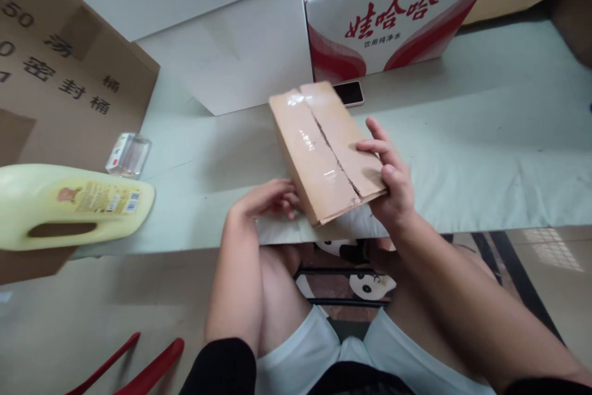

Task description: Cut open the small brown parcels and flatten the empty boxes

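Note:
A brown cardboard box [326, 151] with clear tape and a dark slit along its top face is tilted above the pale green table, near its front edge. My right hand [391, 179] grips the box's lower right corner, with the thumb and fingers on its top and side. Beside the lower left side of the box is my left hand [272, 198], its fingers loosely curled and slightly blurred. Whether its fingertips touch the box or hold anything is unclear.
Behind the box are white cartons [235, 50], a red-and-white carton [379, 25] and a phone [350, 93]. On the left are a yellow bottle [41, 198], a small clear container [128, 154] and a large brown carton [129, 84]. The table's front edge [462, 227] crosses above my legs.

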Available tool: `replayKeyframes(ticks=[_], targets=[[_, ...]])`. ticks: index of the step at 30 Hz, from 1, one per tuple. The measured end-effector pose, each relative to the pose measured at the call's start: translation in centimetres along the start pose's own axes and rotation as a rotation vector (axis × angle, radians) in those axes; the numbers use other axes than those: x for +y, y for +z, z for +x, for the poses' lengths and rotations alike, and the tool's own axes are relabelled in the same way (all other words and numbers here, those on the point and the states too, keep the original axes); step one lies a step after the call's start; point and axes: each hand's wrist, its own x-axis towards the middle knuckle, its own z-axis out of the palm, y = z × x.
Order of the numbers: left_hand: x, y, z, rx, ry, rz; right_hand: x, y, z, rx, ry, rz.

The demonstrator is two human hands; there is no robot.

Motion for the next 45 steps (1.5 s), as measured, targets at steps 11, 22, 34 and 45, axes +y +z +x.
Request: replayKeyframes(ticks=[11,22,34,45], targets=[[-0.9,-1.8,2.5,0.77,1.075,0.037,-0.7,-0.2,-0.1,-0.384,0.123,0.05],[-0.9,-1.0,3.0,0.73,1.049,0.055,1.0,-2.5,1.3,-0.22,0.465,-1.129],[-2.0,-0.1,4.3,0.719,1.16,0.248,-2.9,-2.5,4.8,0.191,0.345,0.01],[-0.9,4.9,3.9,0.653,1.274,0.384,-9.8,-2.2,3.7,-0.043,0.319,0.201]])
